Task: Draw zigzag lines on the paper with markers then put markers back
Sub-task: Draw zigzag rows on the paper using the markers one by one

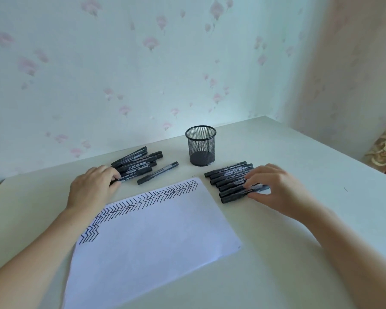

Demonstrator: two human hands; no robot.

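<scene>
Both hands rest on a pale cream table (276,253), one on each group of black markers. Left hand (91,188), palm down with fingers curled, touches the near end of a loose pile of black cylindrical markers (136,165); whether it actually grips one cannot be told. Right hand (274,188), fingers spread and bent, lies over the right end of a neat row of black markers (227,179), its fingertips (250,182) pressing on a marker in the row; no firm grasp is visible. A single black marker (157,173) lies apart, between the pile and the row. An empty black wire-mesh cylindrical pen cup (201,146) stands upright behind the markers, near the flowered wallpaper (143,63). White rectangular paper (152,246) lies between the forearms, bearing a band of dark zigzag lines (143,200) along its far edge and left corner.
</scene>
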